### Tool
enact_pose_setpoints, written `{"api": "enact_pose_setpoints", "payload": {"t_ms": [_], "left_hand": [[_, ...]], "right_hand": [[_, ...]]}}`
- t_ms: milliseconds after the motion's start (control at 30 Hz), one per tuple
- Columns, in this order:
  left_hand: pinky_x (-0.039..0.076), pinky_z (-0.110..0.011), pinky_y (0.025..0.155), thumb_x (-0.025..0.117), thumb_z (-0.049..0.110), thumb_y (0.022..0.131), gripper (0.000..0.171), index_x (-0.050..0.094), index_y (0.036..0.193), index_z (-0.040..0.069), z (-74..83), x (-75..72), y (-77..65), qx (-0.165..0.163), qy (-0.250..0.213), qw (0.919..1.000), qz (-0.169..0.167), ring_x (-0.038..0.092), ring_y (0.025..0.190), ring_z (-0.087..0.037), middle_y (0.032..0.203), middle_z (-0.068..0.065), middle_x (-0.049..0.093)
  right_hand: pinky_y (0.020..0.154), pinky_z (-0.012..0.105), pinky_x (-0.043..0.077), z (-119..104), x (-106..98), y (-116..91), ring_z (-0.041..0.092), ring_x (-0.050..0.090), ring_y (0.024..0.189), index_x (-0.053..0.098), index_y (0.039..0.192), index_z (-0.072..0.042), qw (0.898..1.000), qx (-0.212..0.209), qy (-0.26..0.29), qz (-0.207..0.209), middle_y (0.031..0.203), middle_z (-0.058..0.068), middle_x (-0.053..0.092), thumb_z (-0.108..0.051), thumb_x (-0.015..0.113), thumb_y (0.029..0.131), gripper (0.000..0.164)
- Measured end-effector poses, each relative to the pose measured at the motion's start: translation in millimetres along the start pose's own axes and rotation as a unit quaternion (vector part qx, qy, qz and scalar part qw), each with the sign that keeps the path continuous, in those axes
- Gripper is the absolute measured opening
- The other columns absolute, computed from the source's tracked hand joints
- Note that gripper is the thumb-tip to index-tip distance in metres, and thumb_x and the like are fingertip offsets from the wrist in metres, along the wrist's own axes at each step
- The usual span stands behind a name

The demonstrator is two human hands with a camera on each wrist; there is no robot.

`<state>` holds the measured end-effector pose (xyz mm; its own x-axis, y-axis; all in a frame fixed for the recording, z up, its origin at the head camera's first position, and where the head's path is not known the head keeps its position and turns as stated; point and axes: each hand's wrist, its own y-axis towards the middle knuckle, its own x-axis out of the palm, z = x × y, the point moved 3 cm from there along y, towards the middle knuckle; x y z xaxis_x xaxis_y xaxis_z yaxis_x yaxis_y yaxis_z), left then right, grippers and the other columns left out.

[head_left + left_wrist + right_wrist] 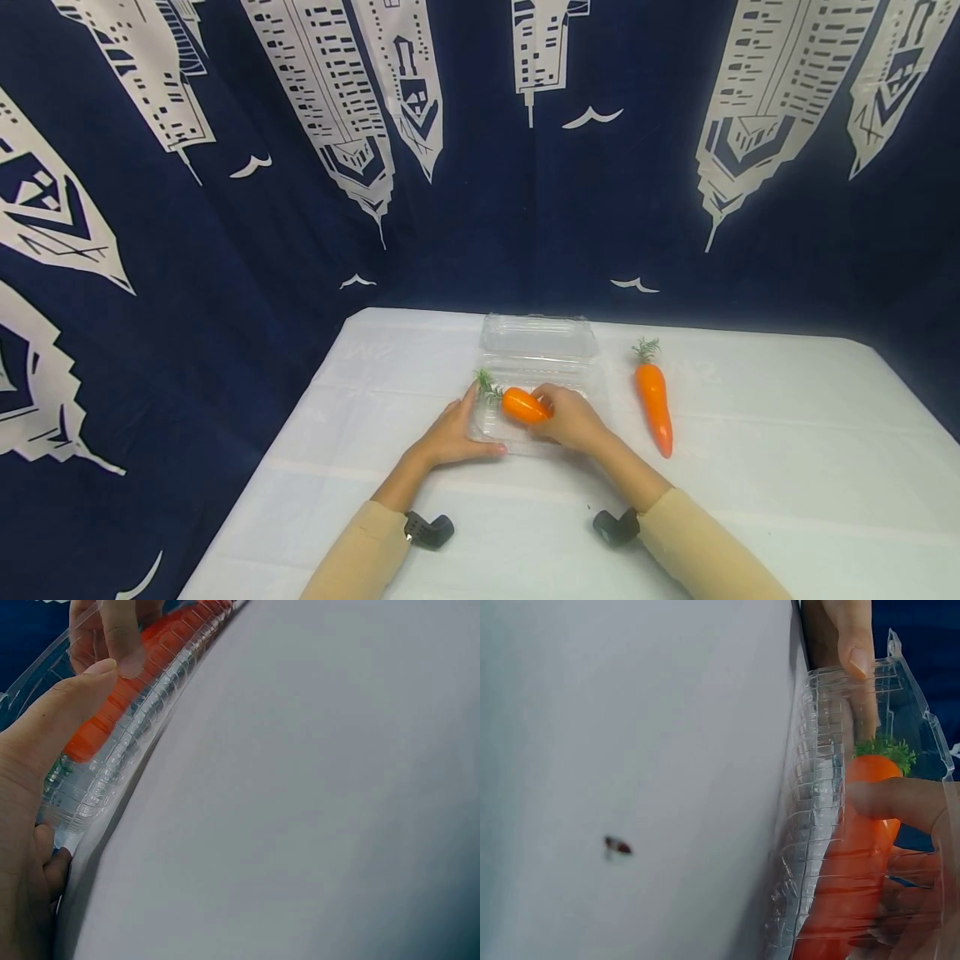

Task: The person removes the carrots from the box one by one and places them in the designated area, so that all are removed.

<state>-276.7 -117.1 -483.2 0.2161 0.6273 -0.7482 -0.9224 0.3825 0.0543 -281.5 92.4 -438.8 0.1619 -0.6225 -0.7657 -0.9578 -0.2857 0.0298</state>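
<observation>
A clear plastic clamshell container (510, 433) lies on the table with its lid (536, 337) folded back at the far side. Inside it is a toy orange carrot (522, 406), its green top toward the left. My right hand (573, 421) reaches over the container and grips the carrot's body; the carrot's tip is hidden by that hand in the head view. At the near left corner, my left hand (450, 439) holds the container, with the thumb (79, 690) along the front wall and the fingers around the left end.
A second toy carrot (655, 408) lies right of the container, green top pointing away. The white cloth (787, 467) covers the table, and a dark blue curtain (480, 233) hangs behind it. A small dark speck (618, 845) lies on the cloth near the right wrist.
</observation>
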Motion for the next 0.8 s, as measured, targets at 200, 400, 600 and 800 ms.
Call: {"api": "enact_pose_setpoints", "payload": {"t_ms": [200,400,600,800], "left_hand": [[0.033,-0.051,0.100,0.072,0.068,0.059,0.123,0.004,0.150,0.018,0.4,0.8,0.2,0.002,0.001,1.0000,0.002,0.032,0.129,-0.031,0.149,-0.012,0.026],[0.033,-0.052,0.099,0.072,0.069,0.058,0.124,0.004,0.150,0.019,0.5,0.6,-0.3,-0.005,-0.002,1.0000,0.004,0.032,0.129,-0.033,0.148,-0.013,0.027],[0.031,-0.052,0.100,0.071,0.070,0.058,0.124,0.004,0.150,0.020,-0.5,0.8,0.1,-0.008,0.003,1.0000,0.002,0.030,0.130,-0.032,0.150,-0.009,0.024],[0.030,-0.050,0.102,0.071,0.070,0.059,0.124,0.004,0.150,0.019,-1.2,1.0,0.2,-0.004,0.006,1.0000,0.000,0.029,0.131,-0.031,0.151,-0.008,0.022]], "right_hand": [[0.074,0.036,0.049,2,-3,1,0.018,0.056,0.081,0.061,0.110,-0.009,1.000,0.006,0.019,0.011,0.097,0.005,0.063,-0.014,0.079,0.069,0.045],[0.068,0.032,0.048,6,-7,4,0.017,0.055,0.077,0.061,0.111,-0.010,0.999,0.004,0.031,0.029,0.096,0.003,0.063,-0.020,0.078,0.071,0.045],[0.075,0.037,0.048,6,-17,2,0.021,0.056,0.083,0.060,0.114,-0.010,0.997,0.008,0.055,0.057,0.099,0.006,0.063,-0.024,0.077,0.073,0.047],[0.076,0.038,0.048,6,-28,-2,0.024,0.056,0.087,0.059,0.116,-0.009,0.993,0.016,0.084,0.081,0.102,0.009,0.063,-0.022,0.075,0.075,0.046]]}}
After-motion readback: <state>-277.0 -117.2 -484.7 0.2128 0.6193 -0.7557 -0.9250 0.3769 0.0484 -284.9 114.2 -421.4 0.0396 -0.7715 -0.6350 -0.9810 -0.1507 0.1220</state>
